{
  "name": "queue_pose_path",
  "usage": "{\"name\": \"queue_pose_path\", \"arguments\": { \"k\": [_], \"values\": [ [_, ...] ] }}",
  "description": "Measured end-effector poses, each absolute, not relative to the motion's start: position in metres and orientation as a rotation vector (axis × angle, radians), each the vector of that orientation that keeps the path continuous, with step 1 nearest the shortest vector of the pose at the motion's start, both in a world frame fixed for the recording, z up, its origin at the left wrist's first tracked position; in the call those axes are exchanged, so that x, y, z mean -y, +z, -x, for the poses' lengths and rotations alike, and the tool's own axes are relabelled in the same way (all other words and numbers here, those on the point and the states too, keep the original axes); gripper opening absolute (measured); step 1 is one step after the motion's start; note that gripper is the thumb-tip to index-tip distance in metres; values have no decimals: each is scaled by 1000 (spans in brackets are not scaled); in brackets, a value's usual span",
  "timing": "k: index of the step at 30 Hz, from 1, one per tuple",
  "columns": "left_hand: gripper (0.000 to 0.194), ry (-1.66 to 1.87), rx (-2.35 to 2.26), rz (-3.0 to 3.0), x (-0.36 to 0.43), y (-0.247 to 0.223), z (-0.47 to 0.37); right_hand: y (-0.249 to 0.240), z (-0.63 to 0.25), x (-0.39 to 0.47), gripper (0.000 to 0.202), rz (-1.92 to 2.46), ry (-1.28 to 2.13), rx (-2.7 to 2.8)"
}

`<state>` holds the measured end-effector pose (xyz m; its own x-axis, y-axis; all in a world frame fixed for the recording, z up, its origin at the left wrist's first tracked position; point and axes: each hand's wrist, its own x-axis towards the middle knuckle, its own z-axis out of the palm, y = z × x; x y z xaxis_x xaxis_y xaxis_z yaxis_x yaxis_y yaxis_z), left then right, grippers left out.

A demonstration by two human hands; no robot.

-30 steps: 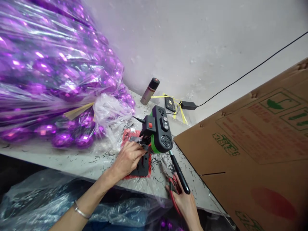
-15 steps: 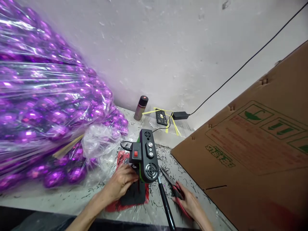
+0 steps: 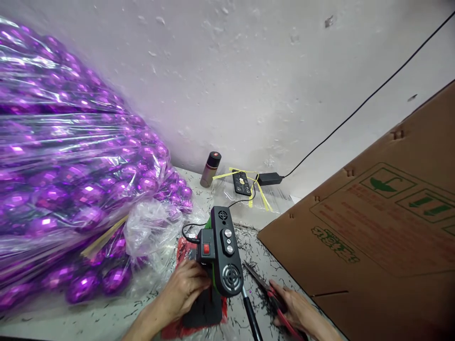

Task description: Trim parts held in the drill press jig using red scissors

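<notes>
Black machine (image 3: 227, 251), lower centre of frame; narrow scrap-littered strip of tabletop (image 3: 88, 319) on its right, bounded by a carton (image 3: 355, 241). Machine casing oblong, hard, green-edged; carton printed cardboard; clear plastic bag of faceted purple balls (image 3: 81, 189), left. Right hand (image 3: 297, 308) grasping red-handled scissors (image 3: 273, 299). Left hand (image 3: 185, 289) beside machine, fingertips hidden, grip cannot be told. Both forearms cut off by bottom of frame.

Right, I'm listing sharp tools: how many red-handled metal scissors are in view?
1: the red-handled scissors on the pale tabletop, at the right hand. Others may be hidden.
</notes>
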<state>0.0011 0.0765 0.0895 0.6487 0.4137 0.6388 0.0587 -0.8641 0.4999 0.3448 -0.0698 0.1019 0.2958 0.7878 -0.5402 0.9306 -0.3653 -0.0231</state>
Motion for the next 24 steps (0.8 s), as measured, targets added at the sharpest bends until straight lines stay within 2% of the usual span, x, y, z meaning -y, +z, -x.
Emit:
{"name": "queue_pose_path", "arguments": {
  "k": [8, 13, 24],
  "values": [
    [32, 1130, -296, -2378, -82, 85, -3, 106, -339, 72, 86, -2267, -668, -1532],
    [27, 1206, -280, -2377, -80, 81, -4, 108, -335, 71, 85, -2277, -652, -1505],
    [27, 1317, -526, -2472, -57, 79, -8, 106, -337, 73, 81, -2275, -615, -1537]
  ]
}}
